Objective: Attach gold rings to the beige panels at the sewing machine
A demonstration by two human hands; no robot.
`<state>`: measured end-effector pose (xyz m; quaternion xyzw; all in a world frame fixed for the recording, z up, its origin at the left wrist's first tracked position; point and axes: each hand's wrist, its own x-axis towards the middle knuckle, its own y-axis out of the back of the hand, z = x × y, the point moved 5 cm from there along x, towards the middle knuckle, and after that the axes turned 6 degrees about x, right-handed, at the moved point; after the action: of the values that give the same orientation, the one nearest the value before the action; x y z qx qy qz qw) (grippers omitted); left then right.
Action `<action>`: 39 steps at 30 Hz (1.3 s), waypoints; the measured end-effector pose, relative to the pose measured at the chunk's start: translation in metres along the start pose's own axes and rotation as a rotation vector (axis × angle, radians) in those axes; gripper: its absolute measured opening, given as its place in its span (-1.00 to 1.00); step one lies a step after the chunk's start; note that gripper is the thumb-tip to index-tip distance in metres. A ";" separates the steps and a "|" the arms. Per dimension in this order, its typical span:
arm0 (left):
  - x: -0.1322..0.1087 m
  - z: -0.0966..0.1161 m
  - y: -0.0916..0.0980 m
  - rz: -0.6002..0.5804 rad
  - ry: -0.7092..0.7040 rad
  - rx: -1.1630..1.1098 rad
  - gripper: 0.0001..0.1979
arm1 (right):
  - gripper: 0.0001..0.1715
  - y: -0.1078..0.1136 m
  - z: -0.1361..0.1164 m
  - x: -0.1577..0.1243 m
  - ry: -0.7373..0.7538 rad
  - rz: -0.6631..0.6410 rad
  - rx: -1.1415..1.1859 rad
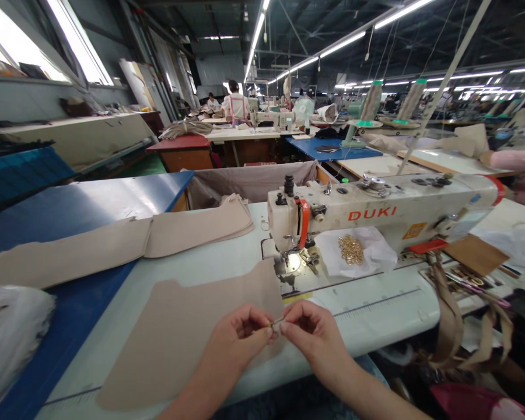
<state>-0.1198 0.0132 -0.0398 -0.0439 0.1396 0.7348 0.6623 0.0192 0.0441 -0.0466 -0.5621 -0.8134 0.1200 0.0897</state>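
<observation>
My left hand (250,333) and my right hand (308,333) meet in front of the sewing machine (371,207). Both pinch a small narrow piece (276,323) between thumb and fingertips. It looks partly pale and partly brass-coloured, too small to make out its kind. Under and beside my left hand, a beige cut panel (192,326) lies flat on the pale machine table (367,326), its right end near the lit needle area (292,262). Gold-coloured metal rings (350,249) sit heaped on a white sheet (378,248) on the machine bed.
Stacked beige panels (196,227) lie at the back left, partly over a blue table (157,186). A plastic bag (15,338) is at the left edge. Beige straps (448,315) hang at the right near scissors and hardware. A pink sleeve (518,157) shows at far right.
</observation>
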 end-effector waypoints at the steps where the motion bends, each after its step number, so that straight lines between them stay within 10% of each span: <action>1: -0.001 0.000 0.000 0.005 -0.001 -0.003 -0.83 | -0.81 0.000 0.000 0.000 0.002 0.013 -0.011; 15: -0.012 0.010 0.001 0.105 -0.146 0.180 -0.90 | -0.65 0.002 -0.003 0.004 -0.150 -0.094 0.084; 31: -0.012 0.011 0.006 0.038 -0.092 0.245 -0.91 | -0.93 0.006 -0.017 0.006 -0.149 -0.242 -0.247; 39: 0.022 0.016 0.016 -0.273 -0.095 0.295 -0.80 | -0.94 0.009 0.005 0.011 -0.189 -0.134 -0.173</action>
<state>-0.1359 0.0375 -0.0277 0.0699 0.2074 0.6111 0.7607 0.0222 0.0570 -0.0536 -0.4984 -0.8612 0.0957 -0.0282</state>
